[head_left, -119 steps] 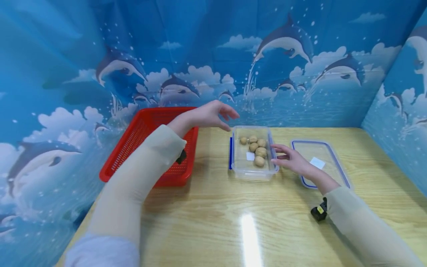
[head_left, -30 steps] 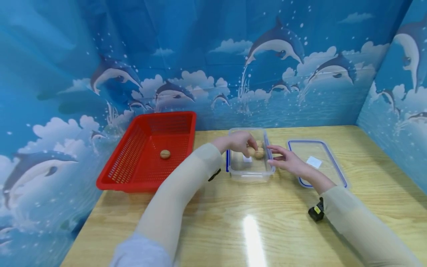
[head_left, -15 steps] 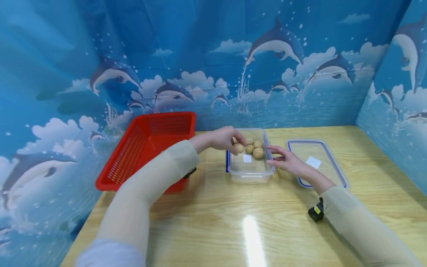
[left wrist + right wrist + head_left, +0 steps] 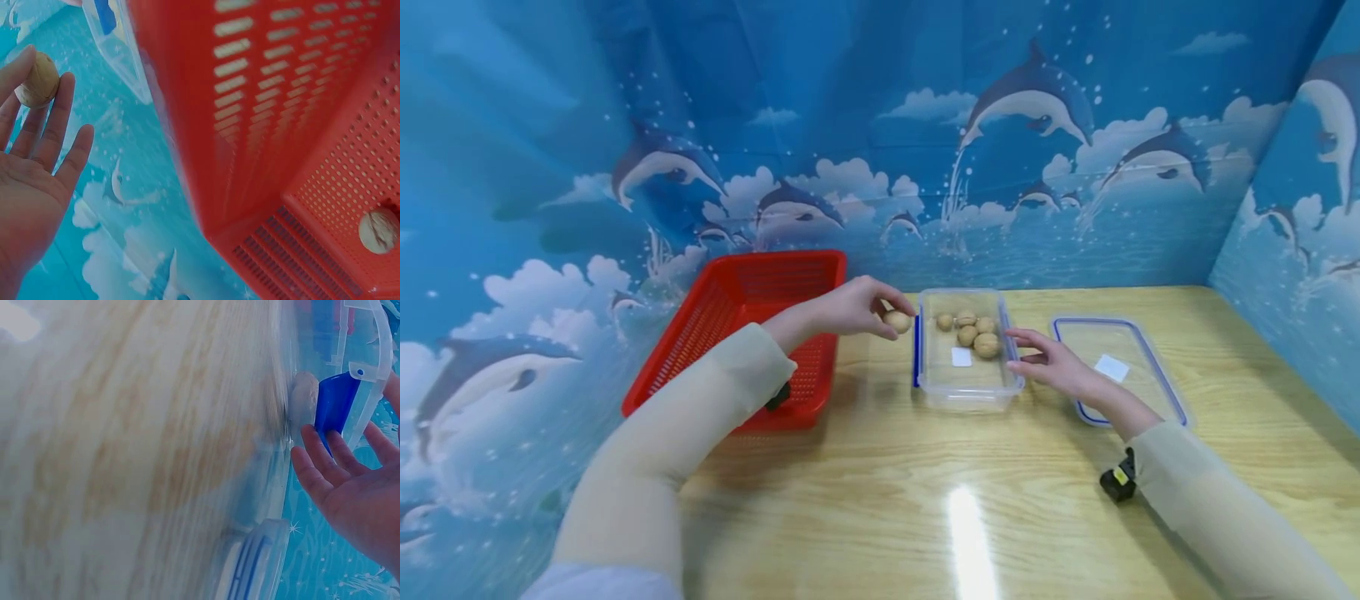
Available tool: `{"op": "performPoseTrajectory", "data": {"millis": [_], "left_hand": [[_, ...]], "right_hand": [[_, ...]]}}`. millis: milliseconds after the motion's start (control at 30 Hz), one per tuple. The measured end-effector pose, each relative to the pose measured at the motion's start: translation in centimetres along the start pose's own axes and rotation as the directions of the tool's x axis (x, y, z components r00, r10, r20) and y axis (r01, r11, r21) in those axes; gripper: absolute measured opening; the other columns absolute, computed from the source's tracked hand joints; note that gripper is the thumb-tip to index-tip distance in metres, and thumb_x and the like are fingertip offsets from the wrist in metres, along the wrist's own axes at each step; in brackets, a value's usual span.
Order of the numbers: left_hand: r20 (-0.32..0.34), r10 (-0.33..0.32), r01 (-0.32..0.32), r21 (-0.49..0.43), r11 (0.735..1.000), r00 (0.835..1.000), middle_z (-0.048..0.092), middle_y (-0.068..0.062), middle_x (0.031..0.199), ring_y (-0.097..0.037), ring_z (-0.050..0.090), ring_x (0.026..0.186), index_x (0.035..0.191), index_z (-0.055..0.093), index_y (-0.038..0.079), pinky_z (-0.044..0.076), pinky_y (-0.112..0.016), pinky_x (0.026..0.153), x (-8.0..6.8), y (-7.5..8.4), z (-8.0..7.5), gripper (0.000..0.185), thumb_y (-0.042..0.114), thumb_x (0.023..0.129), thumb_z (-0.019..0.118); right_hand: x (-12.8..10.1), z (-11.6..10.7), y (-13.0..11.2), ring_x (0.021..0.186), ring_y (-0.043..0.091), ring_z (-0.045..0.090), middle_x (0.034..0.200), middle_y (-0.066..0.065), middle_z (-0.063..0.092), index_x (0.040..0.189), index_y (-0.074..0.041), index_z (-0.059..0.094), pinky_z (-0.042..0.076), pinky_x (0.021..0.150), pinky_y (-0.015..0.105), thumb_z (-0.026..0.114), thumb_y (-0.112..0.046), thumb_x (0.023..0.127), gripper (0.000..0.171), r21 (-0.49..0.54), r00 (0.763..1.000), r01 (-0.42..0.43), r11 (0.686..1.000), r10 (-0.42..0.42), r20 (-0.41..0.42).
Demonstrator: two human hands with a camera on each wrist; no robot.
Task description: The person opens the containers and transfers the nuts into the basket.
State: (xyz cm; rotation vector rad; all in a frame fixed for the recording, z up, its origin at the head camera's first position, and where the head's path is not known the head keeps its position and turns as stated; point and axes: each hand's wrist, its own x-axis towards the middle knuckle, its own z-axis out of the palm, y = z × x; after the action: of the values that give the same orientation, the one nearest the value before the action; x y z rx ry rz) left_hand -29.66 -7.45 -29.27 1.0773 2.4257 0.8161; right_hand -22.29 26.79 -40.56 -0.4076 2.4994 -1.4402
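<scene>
Walnut [image 4: 377, 230] in red basket [image 4: 294, 112]: left wrist view only.

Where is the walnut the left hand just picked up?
In the head view, the walnut is pinched by the left hand, above the table between the red basket and the clear container.

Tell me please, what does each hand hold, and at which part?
The left hand pinches one walnut by its sides, at the fingertips. The right hand holds nothing; its straight fingers rest against the clear container.

Basket [image 4: 730, 333] left of nut box [image 4: 967, 385]; lid [image 4: 1120, 371] right of box
</scene>
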Motion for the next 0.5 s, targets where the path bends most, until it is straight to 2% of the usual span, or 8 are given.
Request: {"op": "performPoseTrajectory", "data": {"millis": [233,500], "left_hand": [[-0.091,-0.041,0.038,-0.04,0.998,0.995,0.063,-0.001,0.116,-0.02,0.059,0.096,0.119,0.069,0.013,0.054,-0.031,0.079,-1.9,-0.9,-1.4,0.035,0.006,0.085,0.075],[-0.185,-0.128,0.123,-0.037,0.992,0.974,0.063,-0.003,0.116,-0.022,0.059,0.1,0.12,0.068,0.014,0.054,-0.033,0.08,-5.1,-2.3,-2.7,0.037,0.011,0.084,0.077]], "right_hand": [[0.0,0.0,0.1,0.128,0.053,0.036,0.147,0.034,0.026,0.153,-0.002,0.022,0.041,0.099,0.056,0.057,-0.024,0.1,0.067,-0.002,1.0,0.005,1.0,-0.005,0.002],[0.1,0.0,0.1,0.128,0.051,0.037,0.147,0.033,0.027,0.153,-0.004,0.022,0.041,0.099,0.056,0.058,-0.024,0.099,0.068,-0.003,1.0,0.001,1.0,-0.001,0.0]]}}
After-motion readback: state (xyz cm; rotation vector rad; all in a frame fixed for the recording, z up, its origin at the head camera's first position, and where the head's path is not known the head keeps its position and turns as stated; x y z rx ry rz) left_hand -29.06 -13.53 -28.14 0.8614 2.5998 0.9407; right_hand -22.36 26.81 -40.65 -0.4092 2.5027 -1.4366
